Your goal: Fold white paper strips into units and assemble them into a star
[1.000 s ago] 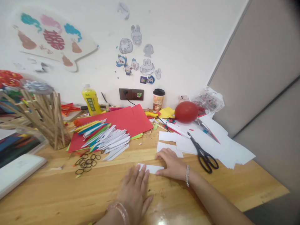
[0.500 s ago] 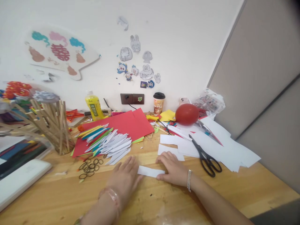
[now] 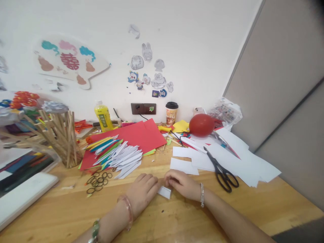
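Moved since the earlier frame: left hand (image 3: 144, 192), rightward; less of the white paper strip (image 3: 164, 192) shows. Strip: one, on the desk (image 3: 192, 219), between the hands. Scissors (image 3: 214, 162): one pair. Red balloon (image 3: 201, 125): one. Bottle (image 3: 103, 118): one. Lidded cup (image 3: 171, 114): one. Hands: two, apart; left half-curled at the strip's left end, right (image 3: 182, 184) loosely curled beside its right end; grip unclear on both. Desk: wooden, against a white wall (image 3: 192, 50).
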`<state>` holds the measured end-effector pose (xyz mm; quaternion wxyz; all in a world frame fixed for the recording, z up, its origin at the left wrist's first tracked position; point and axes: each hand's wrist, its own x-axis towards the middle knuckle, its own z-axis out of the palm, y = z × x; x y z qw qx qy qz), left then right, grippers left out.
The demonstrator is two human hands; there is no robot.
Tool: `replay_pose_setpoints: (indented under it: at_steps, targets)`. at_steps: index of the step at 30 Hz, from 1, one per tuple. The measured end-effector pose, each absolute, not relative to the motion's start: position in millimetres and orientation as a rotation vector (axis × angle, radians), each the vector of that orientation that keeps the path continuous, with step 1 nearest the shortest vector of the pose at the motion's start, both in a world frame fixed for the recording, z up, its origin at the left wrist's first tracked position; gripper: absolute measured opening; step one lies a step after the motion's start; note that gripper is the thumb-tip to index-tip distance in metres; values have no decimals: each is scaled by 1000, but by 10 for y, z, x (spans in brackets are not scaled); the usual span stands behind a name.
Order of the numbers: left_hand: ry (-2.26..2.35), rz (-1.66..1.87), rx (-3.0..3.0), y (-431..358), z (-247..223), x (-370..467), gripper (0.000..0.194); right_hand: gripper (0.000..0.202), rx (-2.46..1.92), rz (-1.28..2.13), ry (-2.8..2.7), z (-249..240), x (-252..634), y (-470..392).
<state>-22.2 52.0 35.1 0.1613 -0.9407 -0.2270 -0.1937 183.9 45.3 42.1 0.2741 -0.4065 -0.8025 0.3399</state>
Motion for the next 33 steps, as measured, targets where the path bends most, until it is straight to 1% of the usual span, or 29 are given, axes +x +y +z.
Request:
replay_pose_setpoints:
  at_steps: [6, 10, 16, 21, 24, 28, 33]
  targets:
    - [-514, -722, -2581, 552, 351, -252, 29, 20, -928, 908, -2205, 425, 1782, 409]
    - [-555, -794, -2539, 566, 334, -268, 29, 5, -896, 830, -2174, 425, 1780, 403]
    - [-776, -836, -2695, 554, 348, -224, 33, 14, -811, 680, -2305, 405, 1760, 400]
    - [-528, -686, -2756, 580, 269, -230, 26, 19, -711, 588, -2495, 362, 1729, 385]
    - [-549, -653, -2754, 603, 229, -247, 21, 22, -719, 516, -2554, 337, 1735, 382]
    - [-557, -672, -2772, 593, 268, -242, 18, 18, -786, 413, -2625, 323, 1757, 389]
    - [-584, -650, -2850, 529, 362, -228, 21, 20, -882, 425, -2621, 330, 1777, 385]
